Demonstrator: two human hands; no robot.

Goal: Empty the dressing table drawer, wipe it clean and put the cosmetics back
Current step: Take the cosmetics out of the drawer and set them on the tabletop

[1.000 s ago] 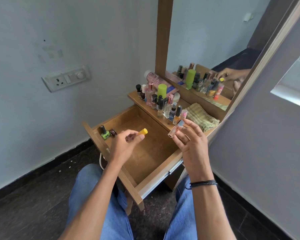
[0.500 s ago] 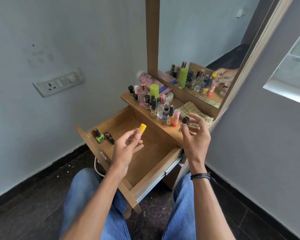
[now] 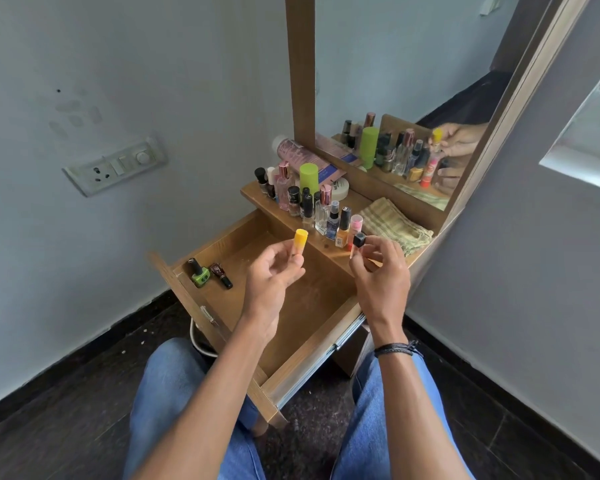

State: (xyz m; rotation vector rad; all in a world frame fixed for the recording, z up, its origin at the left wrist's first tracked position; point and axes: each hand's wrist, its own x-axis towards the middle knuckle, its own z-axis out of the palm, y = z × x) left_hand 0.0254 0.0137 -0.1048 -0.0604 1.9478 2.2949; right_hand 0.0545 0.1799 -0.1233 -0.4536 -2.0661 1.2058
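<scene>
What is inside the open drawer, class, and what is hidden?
A green nail polish bottle and a dark brown bottle, in one corner. The left hand and right hand cover some drawer floor.

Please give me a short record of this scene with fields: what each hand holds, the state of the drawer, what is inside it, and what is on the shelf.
Left hand: pinches yellow-capped tube
Right hand: pinches black-capped vial
Drawer: open
In drawer: green bottle, brown bottle, side by side
Shelf: bottles in a cluster, folded cloth
</scene>
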